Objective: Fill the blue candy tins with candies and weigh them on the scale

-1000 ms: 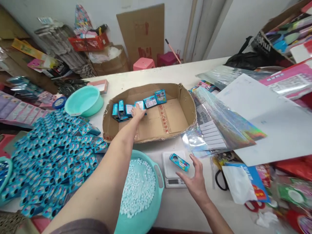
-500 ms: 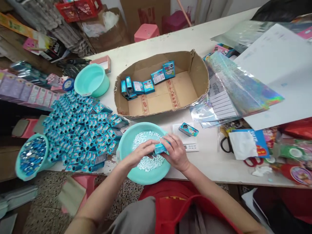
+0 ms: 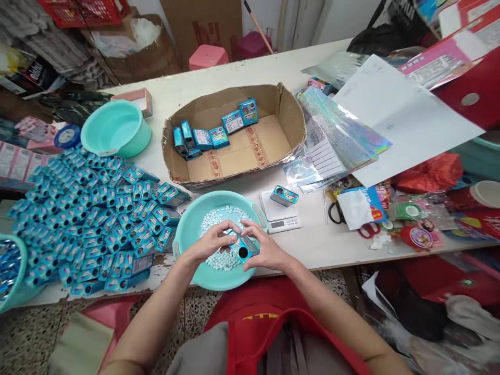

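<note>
Over a teal basin [image 3: 180, 229] of small white candies [image 3: 222, 260], both hands are on one small blue candy box [image 3: 242, 247]. The box is tilted, its round dark hole toward me. My left hand [image 3: 214, 240] pinches its upper left side with thumb and fingers. Around the right side curl the fingers and thumb of my right hand [image 3: 267, 249]. Another blue box [image 3: 284, 195] lies on a small white digital scale [image 3: 279, 212] just right of the basin. Whether candies are inside the held box cannot be seen.
A large heap of blue boxes [image 3: 101, 219] covers the table's left. Behind the basin stands a cardboard box [image 3: 234, 172] with several blue boxes. An empty teal tub [image 3: 117, 127] is at back left. Right are holographic sheets [image 3: 336, 135], scissors [image 3: 336, 212] and packets.
The view has shifted to the right. The held box has been turned so its round hole faces me. My right hand's grip has opened wider around it.
</note>
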`<state>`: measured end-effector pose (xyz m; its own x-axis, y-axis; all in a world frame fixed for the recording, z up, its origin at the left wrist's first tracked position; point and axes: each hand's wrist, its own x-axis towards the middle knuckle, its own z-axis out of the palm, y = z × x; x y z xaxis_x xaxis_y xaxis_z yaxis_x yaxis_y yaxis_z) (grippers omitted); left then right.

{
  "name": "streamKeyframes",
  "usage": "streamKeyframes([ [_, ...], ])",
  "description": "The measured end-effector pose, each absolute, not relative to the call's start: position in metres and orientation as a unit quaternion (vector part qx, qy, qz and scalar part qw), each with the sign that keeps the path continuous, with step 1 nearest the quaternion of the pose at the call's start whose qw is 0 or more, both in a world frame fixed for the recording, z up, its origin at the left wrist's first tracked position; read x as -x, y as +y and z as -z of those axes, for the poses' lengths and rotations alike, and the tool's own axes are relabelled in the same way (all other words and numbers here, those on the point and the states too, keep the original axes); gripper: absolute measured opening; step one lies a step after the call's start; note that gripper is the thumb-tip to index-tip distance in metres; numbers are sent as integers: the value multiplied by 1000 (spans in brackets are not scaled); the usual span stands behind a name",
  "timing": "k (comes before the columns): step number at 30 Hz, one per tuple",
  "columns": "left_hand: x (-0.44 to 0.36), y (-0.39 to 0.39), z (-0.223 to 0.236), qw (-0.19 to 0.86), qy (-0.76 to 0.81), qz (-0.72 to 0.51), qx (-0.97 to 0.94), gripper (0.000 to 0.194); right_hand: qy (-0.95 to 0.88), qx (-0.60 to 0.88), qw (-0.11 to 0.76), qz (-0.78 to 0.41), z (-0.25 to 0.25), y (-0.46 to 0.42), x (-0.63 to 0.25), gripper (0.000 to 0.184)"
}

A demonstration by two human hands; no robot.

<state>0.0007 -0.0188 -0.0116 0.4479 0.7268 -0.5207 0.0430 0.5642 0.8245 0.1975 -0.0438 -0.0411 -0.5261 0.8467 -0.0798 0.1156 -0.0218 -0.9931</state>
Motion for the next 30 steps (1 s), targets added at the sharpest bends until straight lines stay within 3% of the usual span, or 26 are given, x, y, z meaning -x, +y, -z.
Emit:
streamKeyframes([
  [5,-1,-8,12,786,409,-171,-430,31,-487,267,259,-791,49,-38,-211,110],
  [8,-7,4,26,742,426,-210,-473,32,-488,308,226,-785,52,-39,-219,111],
  [11,-3,10,50,549,574,-185,-578,30,-475,365,256,-758,54,-52,-223,94],
  [14,11,-5,76,288,695,13,-658,34,-386,423,385,-724,60,-74,-218,84],
  [16,16,-30,88,221,708,145,-655,44,-369,450,435,-687,67,-90,-210,84],
  [20,0,-84,99,311,698,193,-616,56,-393,472,484,-623,80,-107,-191,86],
  [26,-28,-92,104,494,650,42,-576,16,-399,500,508,-577,76,-109,-183,80],
  [30,-8,-76,103,696,588,-144,-386,18,-359,581,549,-482,74,-112,-221,72],
])
